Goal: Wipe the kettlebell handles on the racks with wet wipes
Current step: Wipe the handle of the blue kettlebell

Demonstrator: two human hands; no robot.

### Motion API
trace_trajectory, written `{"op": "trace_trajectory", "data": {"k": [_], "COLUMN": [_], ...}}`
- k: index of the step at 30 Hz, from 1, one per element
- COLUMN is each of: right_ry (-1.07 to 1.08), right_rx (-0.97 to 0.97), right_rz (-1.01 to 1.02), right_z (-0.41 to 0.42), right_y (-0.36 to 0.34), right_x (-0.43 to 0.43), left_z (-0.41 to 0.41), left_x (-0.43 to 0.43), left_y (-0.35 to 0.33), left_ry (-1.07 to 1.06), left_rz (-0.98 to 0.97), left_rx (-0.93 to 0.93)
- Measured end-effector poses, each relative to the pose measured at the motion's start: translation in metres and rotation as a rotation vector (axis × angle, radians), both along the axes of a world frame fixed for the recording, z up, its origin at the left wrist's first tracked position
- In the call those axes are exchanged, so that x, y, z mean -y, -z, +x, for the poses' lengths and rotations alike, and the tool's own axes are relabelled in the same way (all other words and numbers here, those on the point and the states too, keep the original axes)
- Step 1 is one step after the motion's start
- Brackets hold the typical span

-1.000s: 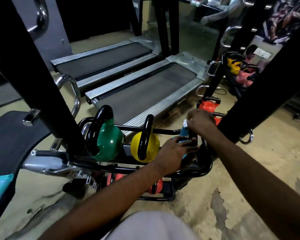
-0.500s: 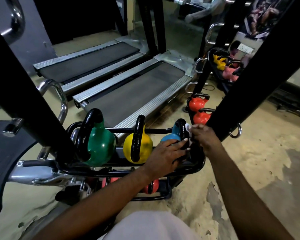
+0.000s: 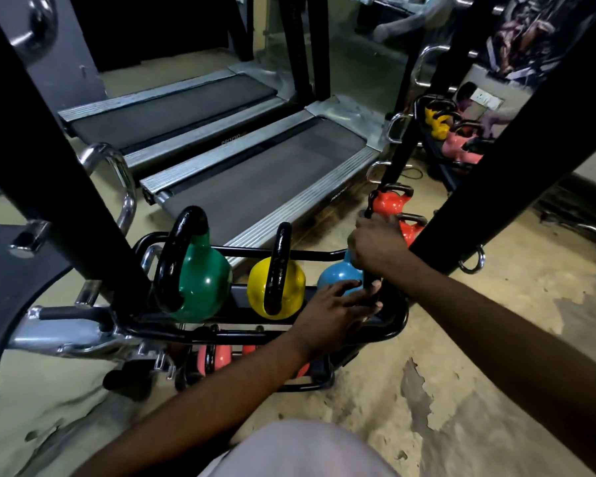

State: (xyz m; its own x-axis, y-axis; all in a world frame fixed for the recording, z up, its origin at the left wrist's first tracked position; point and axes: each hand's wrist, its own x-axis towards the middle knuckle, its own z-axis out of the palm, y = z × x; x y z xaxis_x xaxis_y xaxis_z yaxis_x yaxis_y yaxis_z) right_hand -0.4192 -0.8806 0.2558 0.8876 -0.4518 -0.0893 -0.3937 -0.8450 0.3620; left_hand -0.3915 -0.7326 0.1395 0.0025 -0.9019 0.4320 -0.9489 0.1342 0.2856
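Right hand [image 3: 379, 246] curls round handle [image 3: 369, 281] atop blue kettlebell [image 3: 336, 275]; wipe hidden. Left hand [image 3: 334, 306] flat, fingers straight, steadying its near side. Kettlebell likely heavy, rigid; handle smooth, best hold

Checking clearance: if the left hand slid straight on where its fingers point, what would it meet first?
Probably the blue kettlebell's black handle, right at the fingertips of the left hand; depth unclear.
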Motion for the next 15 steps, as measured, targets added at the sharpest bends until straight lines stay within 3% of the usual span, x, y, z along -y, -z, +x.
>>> {"op": "trace_trajectory", "data": {"k": [4, 7, 9, 10, 12, 15], "right_ry": [0.231, 0.72, 1.071, 1.13, 1.123, 1.089], "right_rx": [0.694, 1.16, 1.259, 1.218, 1.179, 1.266], "right_rz": [0.497, 1.233, 1.775, 1.945, 2.041, 1.914], "right_z": [-0.047, -0.052, -0.046, -0.046, -0.051, -0.069], "right_y": [0.017, 0.044, 0.054, 0.058, 0.064, 0.068], "right_x": [0.008, 0.004, 0.003, 0.002, 0.001, -0.008], "left_z": [-0.001, -0.001, -0.001, -0.001, 0.0, 0.002], "left_x": [0.001, -0.001, -0.001, -0.002, -0.002, -0.007], "left_y": [0.002, -0.002, -0.004, -0.005, -0.006, -0.003], "left_ry": [-0.012, -0.004, -0.001, 0.002, 0.012, 0.011], "left_rz": [-0.006, 0.003, -0.008, -0.013, -0.025, -0.044], "left_rx": [-0.017, -0.023, -0.029, -0.02, 0.013, 0.037]}}
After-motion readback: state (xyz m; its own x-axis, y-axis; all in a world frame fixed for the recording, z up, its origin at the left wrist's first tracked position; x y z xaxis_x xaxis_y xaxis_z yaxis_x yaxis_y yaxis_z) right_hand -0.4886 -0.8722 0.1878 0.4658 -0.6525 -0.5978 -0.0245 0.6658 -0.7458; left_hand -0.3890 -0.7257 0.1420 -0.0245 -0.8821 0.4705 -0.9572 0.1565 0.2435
